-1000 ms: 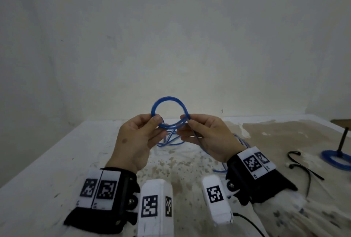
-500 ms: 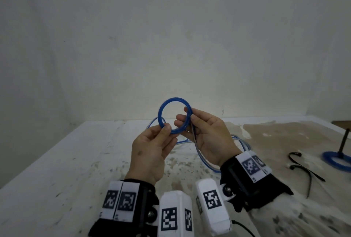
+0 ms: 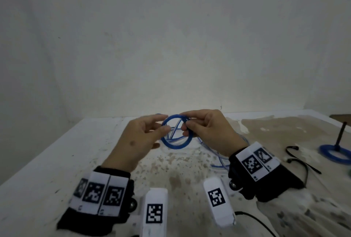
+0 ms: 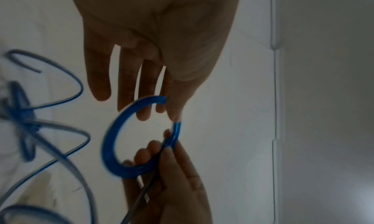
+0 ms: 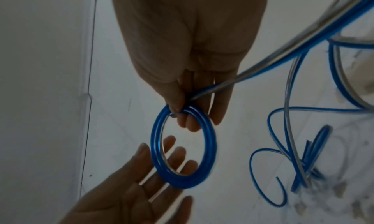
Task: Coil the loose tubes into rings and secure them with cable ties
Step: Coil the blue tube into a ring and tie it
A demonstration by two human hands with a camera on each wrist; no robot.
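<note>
Tube ring (image 3: 176, 132): blue coil at frame centre, raised above the counter (image 3: 57, 160).
Right hand (image 3: 210, 130): fingers pinch the coil's top, probably so the turns stay together.
Left hand (image 3: 140, 138): fingers released, straight beside the ring.
Loose tube (image 5: 283, 131): trailing on the counter, uncoiled.

Bench & bkgd, non-task bits
White table (image 3: 47, 170) w/ brown stains, esp. far right; plain white wall (image 3: 171, 37) behind w/ two grey marks near top. Dark upright post (image 3: 341, 135) stands at table's right edge. Black cable (image 3: 254, 219) trails at bottom.
</note>
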